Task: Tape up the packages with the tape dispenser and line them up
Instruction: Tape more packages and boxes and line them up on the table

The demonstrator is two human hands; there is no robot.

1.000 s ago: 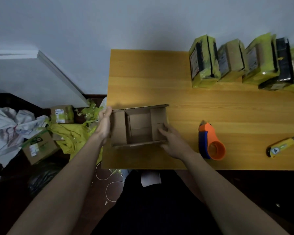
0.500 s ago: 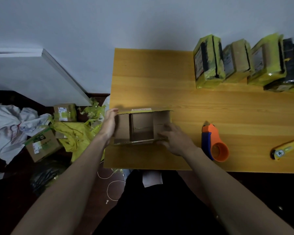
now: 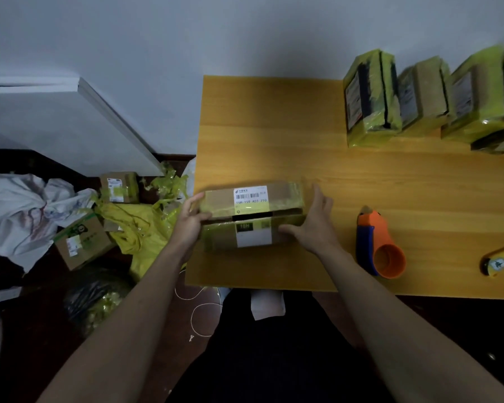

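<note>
Right now a person is holding a cardboard box (image 3: 252,218) at the near left end of the wooden bench (image 3: 274,135). The left hand (image 3: 190,221) is curling round the left end of the box, with the thumb on top. The right hand (image 3: 313,225) is pressing flat against the right end, with the fingers straight and spread wide. The two top flaps are lying almost closed, but a dark gap is showing between them, and no new tape is running over that gap yet. So this box is looking not yet sealed. The orange and blue tape dispenser (image 3: 378,245) is lying on the bench just to the right of the right hand, and no hand is touching it. At the far right of the bench, a row of packages wrapped in yellow tape (image 3: 428,97) is standing side by side, so those seem to be finished and lined up. A yellow knife (image 3: 502,258) is lying at the near right edge. On the floor to the left, more small boxes (image 3: 83,242) are sitting among yellow scraps, so there may be more to tape. I think the job is partly done: this box is needing tape and then a spot in the row.
</note>
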